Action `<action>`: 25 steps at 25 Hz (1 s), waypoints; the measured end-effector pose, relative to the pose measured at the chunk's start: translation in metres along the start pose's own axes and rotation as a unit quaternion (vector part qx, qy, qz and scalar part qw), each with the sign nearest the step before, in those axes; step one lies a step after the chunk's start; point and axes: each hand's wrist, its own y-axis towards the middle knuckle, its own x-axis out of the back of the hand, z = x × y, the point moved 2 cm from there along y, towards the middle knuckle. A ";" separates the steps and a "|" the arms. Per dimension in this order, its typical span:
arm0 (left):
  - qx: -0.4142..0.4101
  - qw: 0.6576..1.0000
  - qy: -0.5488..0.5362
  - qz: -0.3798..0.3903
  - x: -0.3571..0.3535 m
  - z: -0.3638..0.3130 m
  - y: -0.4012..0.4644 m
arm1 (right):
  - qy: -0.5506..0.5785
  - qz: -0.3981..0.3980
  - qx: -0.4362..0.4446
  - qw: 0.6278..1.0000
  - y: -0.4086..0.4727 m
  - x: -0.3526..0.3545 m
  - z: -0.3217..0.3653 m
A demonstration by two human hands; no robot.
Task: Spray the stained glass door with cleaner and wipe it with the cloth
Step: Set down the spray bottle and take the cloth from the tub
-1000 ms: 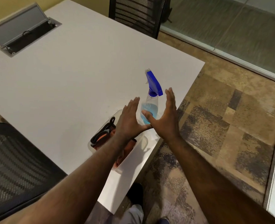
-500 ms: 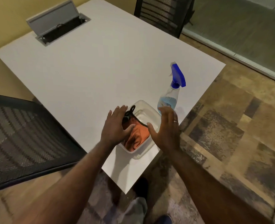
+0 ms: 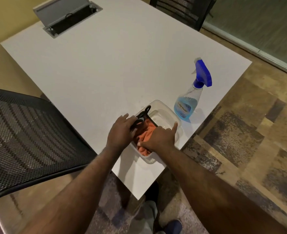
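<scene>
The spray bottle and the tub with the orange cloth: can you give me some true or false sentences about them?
1. The spray bottle stands upright on the table. True.
2. The right hand holds the spray bottle. False: nobody touches it; that hand is at the orange cloth.
3. The cloth lies in a clear tub. True.
4. The bottle's liquid is green. False: it is blue.
5. The left hand rests flat on the chair. False: it is at the tub's edge, on a black thing.
</scene>
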 end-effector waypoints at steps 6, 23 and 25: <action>-0.091 0.992 0.069 -0.048 -0.014 0.003 0.000 | 0.044 0.009 -0.004 0.999 0.003 -0.007 0.012; 0.040 0.991 -0.013 -0.124 0.012 -0.013 0.020 | 0.302 -0.074 -0.021 0.950 -0.017 0.049 -0.002; 0.079 0.984 -0.061 -0.147 0.026 -0.019 0.021 | 0.314 -0.073 -0.019 0.946 -0.022 0.065 -0.005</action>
